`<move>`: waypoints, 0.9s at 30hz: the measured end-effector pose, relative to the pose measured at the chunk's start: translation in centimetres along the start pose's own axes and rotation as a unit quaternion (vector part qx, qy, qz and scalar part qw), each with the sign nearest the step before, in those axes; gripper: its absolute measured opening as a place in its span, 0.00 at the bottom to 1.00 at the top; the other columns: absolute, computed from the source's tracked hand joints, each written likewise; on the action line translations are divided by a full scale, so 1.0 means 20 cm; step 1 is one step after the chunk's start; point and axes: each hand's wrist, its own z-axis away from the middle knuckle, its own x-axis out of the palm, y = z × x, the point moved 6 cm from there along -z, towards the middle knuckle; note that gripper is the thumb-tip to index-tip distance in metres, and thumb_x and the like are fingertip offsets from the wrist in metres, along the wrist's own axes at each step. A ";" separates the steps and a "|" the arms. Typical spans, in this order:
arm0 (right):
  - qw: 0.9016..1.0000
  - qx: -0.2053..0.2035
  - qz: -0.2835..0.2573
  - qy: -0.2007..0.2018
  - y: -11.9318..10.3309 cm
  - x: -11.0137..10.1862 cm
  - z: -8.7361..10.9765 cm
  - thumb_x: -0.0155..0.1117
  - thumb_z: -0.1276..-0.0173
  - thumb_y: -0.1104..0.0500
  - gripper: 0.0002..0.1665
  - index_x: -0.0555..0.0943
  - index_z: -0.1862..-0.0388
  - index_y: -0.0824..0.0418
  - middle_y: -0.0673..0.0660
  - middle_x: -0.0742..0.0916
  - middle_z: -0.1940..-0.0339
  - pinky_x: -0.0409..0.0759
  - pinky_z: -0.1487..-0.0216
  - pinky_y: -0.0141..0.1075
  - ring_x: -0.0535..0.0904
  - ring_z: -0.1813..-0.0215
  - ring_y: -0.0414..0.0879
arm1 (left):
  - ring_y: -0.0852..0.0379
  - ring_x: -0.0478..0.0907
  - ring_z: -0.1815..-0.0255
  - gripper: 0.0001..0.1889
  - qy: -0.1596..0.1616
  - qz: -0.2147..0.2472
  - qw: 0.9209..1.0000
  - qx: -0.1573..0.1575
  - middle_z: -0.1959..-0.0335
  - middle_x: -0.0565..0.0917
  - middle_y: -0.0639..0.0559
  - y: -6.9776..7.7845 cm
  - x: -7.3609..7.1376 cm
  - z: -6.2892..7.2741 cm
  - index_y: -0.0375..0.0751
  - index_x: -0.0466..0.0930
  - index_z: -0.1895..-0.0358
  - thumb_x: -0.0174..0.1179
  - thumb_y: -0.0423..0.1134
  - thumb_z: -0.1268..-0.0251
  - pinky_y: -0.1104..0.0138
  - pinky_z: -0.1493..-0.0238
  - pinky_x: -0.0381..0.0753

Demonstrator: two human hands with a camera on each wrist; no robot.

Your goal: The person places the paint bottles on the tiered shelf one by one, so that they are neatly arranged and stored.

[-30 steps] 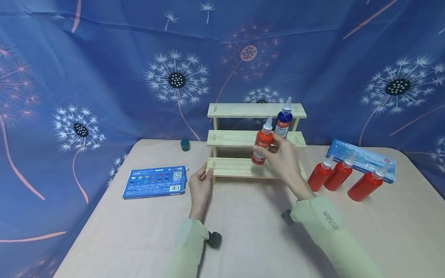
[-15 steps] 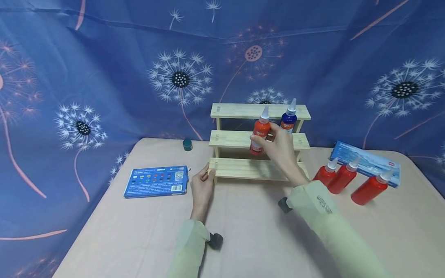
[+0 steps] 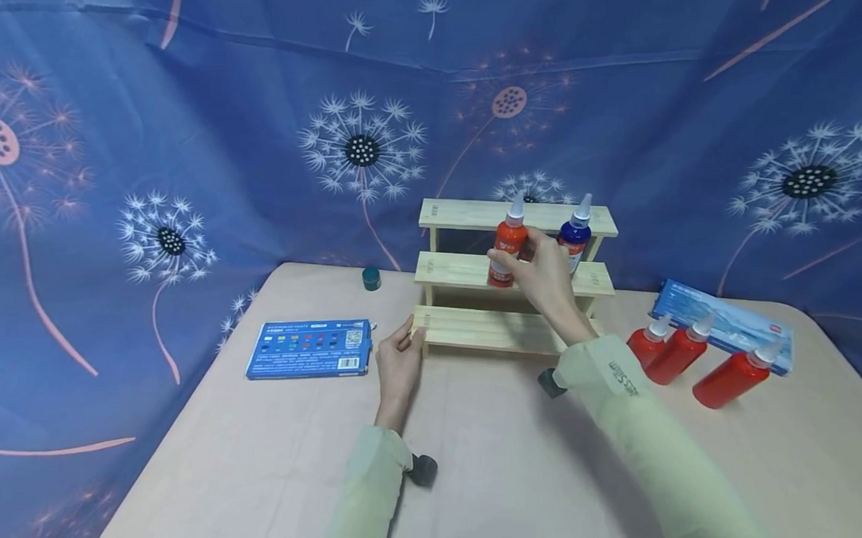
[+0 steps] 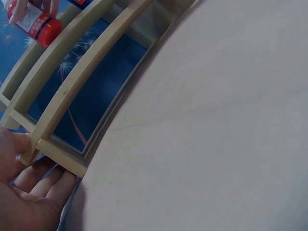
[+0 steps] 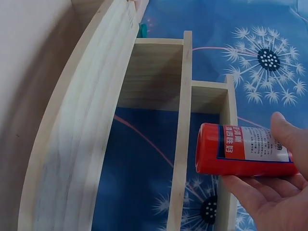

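Note:
My right hand point(image 3: 545, 277) grips a red paint bottle point(image 3: 507, 248) with a white pointed nozzle, upright in front of the middle board of a three-step wooden rack point(image 3: 486, 328). In the right wrist view, the thumb and fingers clasp the labelled side of the red bottle point(image 5: 245, 149), its base close to the boards. A blue bottle point(image 3: 575, 238) with the same nozzle stands on the middle step, just right of the held one. My left hand point(image 3: 399, 363) pinches the lower left corner of the rack, thumb over the bottom board and fingers under it point(image 4: 41, 192).
Several red bottles point(image 3: 732, 378) stand on the right of the table point(image 3: 495, 461), beside a long blue box point(image 3: 728, 323). On the left lie a flat blue watercolor box point(image 3: 310, 350) and, farther back, a small dark green jar point(image 3: 371, 279). Patterned blue cloth point(image 3: 264, 136) hangs behind.
My right hand has raised the red bottle from the bottom step up and back to the middle step. The left hand keeps its grip on the rack corner. The head view has shifted slightly.

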 end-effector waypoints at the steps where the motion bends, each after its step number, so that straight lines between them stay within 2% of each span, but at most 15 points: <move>1: 1.000 0.001 0.001 0.001 0.00 0.00 0.00 0.71 0.36 0.56 0.28 0.77 0.41 0.67 0.66 0.86 0.48 0.83 0.46 0.49 0.84 0.48 0.57 | 0.49 0.82 0.45 0.20 -0.001 0.000 1.000 -0.002 0.44 0.81 0.42 0.00 0.00 0.00 0.40 0.77 0.38 0.61 0.36 0.33 0.64 0.48 0.84; 10: 0.999 -0.003 0.040 0.024 0.01 -0.01 -0.03 0.72 0.38 0.53 0.29 0.78 0.42 0.66 0.65 0.87 0.50 0.84 0.50 0.49 0.85 0.52 0.56 | 0.51 0.78 0.40 0.21 -0.014 -0.004 1.000 -0.001 0.42 0.81 0.45 0.02 0.03 0.01 0.41 0.76 0.37 0.61 0.37 0.32 0.64 0.45 0.82; 20: 0.999 -0.001 0.041 0.018 0.01 0.01 -0.05 0.72 0.37 0.52 0.31 0.77 0.40 0.66 0.65 0.86 0.47 0.83 0.44 0.49 0.84 0.46 0.57 | 0.51 0.76 0.37 0.21 -0.007 -0.013 1.000 0.014 0.44 0.81 0.45 0.05 0.01 -0.01 0.40 0.76 0.37 0.61 0.38 0.32 0.61 0.41 0.80; 27: 0.999 0.016 0.041 -0.007 0.05 0.07 -0.05 0.70 0.36 0.48 0.32 0.75 0.39 0.65 0.65 0.85 0.45 0.81 0.41 0.50 0.82 0.44 0.57 | 0.51 0.78 0.40 0.21 -0.007 0.000 1.000 -0.007 0.42 0.80 0.44 0.00 0.00 -0.01 0.40 0.75 0.37 0.61 0.38 0.32 0.64 0.45 0.82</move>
